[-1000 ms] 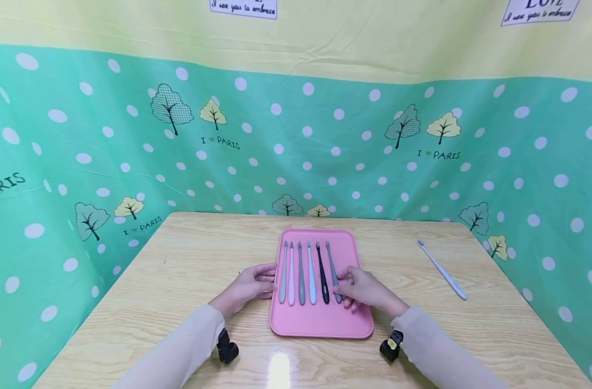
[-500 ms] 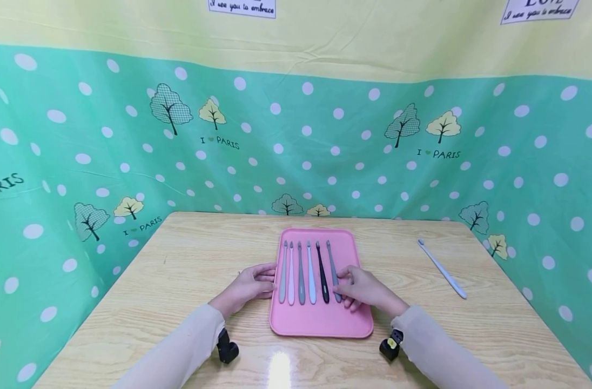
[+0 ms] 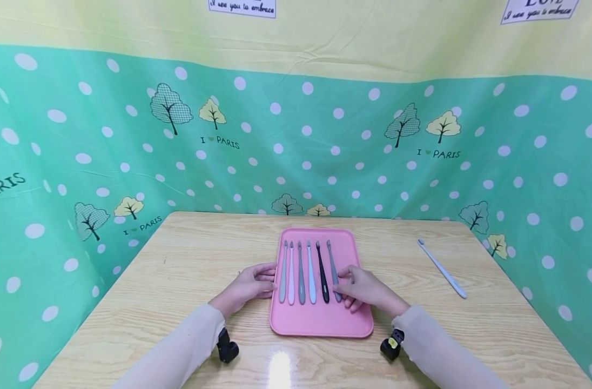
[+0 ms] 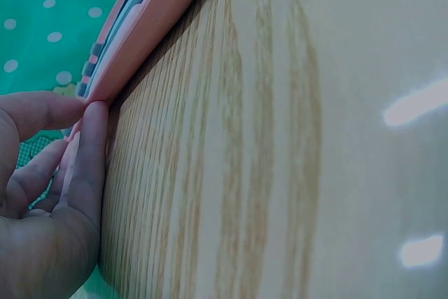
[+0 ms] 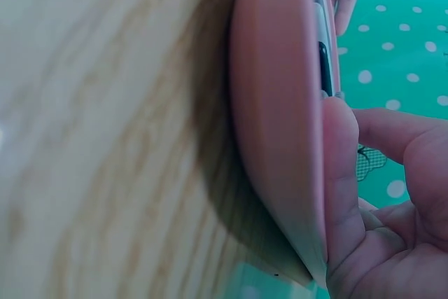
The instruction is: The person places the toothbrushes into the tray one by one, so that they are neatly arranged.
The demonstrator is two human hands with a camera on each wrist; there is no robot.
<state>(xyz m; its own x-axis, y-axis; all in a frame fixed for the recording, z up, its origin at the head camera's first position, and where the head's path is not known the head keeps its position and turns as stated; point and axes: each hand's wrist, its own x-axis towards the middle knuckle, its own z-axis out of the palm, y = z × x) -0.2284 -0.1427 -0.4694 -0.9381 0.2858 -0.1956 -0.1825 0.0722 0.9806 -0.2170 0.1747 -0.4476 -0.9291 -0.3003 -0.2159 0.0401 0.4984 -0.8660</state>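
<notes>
A pink tray (image 3: 320,324) lies on the table with several toothbrushes in a row, heads toward the back. My left hand (image 3: 249,283) pinches the tray's left rim; in the left wrist view its thumb and forefinger (image 4: 42,111) meet at the edge. My right hand (image 3: 366,289) reaches over the right rim and pinches the handle of the rightmost grey toothbrush (image 3: 332,265), which leans slightly. Left of that one lies a black toothbrush (image 3: 322,273), then a pale blue toothbrush (image 3: 311,275). In the right wrist view, the right thumb (image 5: 341,166) hides most of the held handle.
One more pale blue toothbrush (image 3: 442,268) lies slanted on the wooden table (image 3: 203,243), right of the tray. A green and yellow patterned curtain (image 3: 305,119) hangs behind the table and along both sides.
The head end of the grey toothbrush under my right hand has shifted very slightly to the right. Both hands and the tray have stayed in place.
</notes>
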